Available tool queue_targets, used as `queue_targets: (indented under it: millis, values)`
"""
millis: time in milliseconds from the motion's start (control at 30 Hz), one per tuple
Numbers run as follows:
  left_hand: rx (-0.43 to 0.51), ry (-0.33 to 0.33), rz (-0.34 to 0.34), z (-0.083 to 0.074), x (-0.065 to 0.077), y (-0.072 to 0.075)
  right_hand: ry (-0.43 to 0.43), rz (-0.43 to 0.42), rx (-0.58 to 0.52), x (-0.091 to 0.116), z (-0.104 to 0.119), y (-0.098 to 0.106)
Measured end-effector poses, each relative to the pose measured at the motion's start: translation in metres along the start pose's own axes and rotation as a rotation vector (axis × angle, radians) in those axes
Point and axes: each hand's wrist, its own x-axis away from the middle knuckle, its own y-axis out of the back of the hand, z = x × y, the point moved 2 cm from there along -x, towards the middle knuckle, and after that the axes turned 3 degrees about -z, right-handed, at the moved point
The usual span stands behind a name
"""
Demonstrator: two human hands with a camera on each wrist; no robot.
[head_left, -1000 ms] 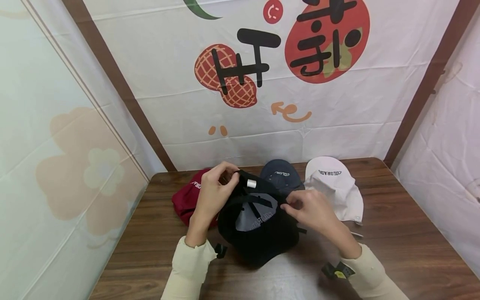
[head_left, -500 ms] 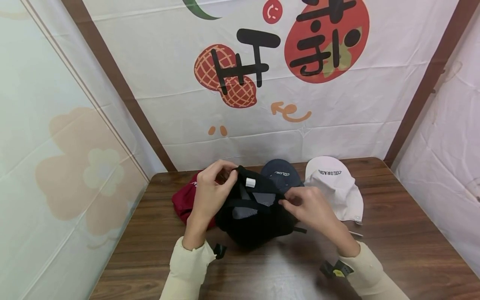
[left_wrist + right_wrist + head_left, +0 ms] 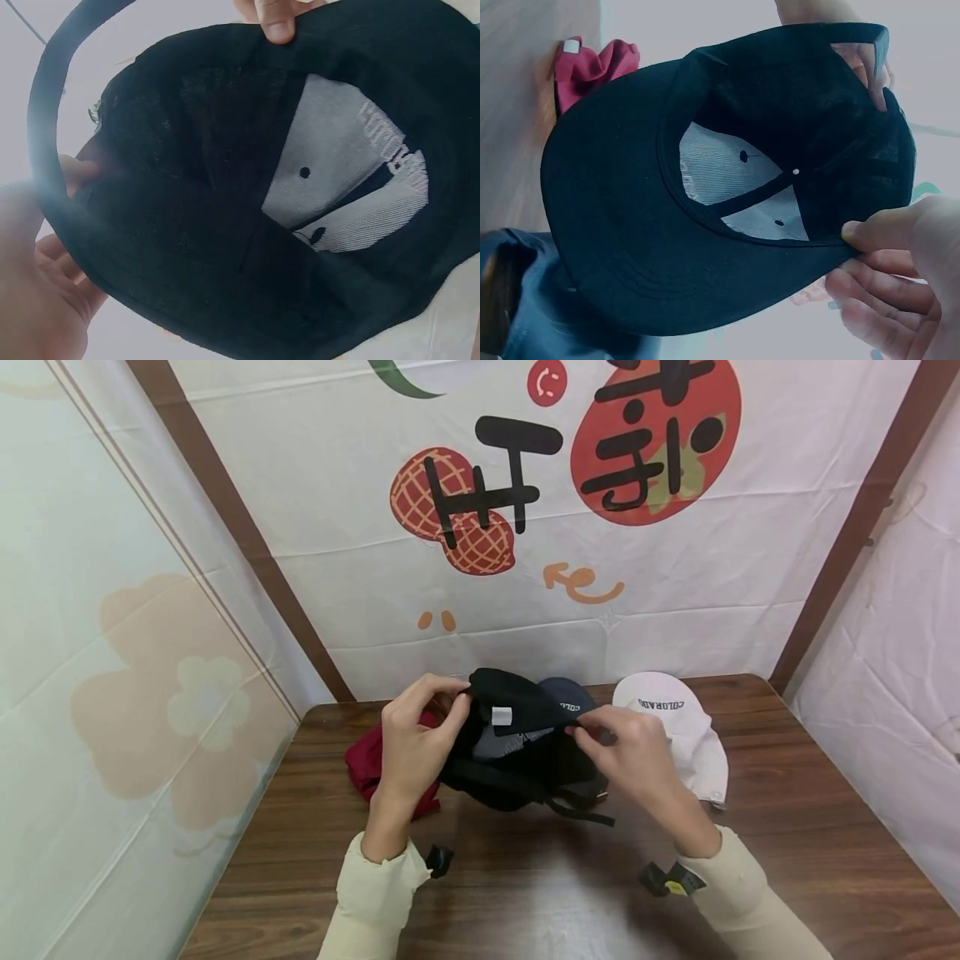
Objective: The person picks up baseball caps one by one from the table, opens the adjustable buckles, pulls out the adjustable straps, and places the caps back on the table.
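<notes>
A black baseball cap [image 3: 506, 693] is held up between both hands, its inside showing. The cap's lining [image 3: 330, 157] has grey backing panels with stitched lettering seen from behind, and a white label [image 3: 502, 717] sits on the inner band. The left hand [image 3: 416, 739] pinches the cap's edge on the left, beside the back strap in the left wrist view. On the other side, the right hand [image 3: 633, 760] pinches the edge between thumb and fingers. The right wrist view shows its thumb [image 3: 877, 231] on the inner rim near the base of the brim [image 3: 607, 195].
Beyond the hands on the wooden table [image 3: 315, 877] lie a dark red cap [image 3: 365, 764] at left, a navy cap [image 3: 576, 693] partly behind the black one, and a white cap [image 3: 686, 735] at right. White printed cloth [image 3: 337, 610] hangs behind the table.
The black cap has been lifted and tipped, its far edge rising and its near part drawing away from the table's front. Both hands have risen slightly with it, keeping their pinch.
</notes>
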Motion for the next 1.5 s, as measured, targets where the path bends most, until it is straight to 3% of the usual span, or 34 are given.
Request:
queue_targets:
  millis: [300, 633, 1100, 1500]
  values:
    - [0.044, -0.042, -0.027, -0.005, -0.004, -0.002, 0.049, -0.076, 0.023, -0.011, -0.001, 0.012]
    - [0.079, -0.087, -0.027, -0.014, -0.009, -0.011, 0.039, -0.178, 0.033, -0.023, -0.007, 0.023]
    - [0.132, -0.115, 0.026, -0.021, -0.017, -0.036, -0.022, -0.345, 0.028, -0.027, -0.032, 0.030]
    - [0.147, -0.122, 0.090, -0.012, -0.024, -0.068, -0.060, -0.386, 0.103, -0.023, -0.058, 0.033]
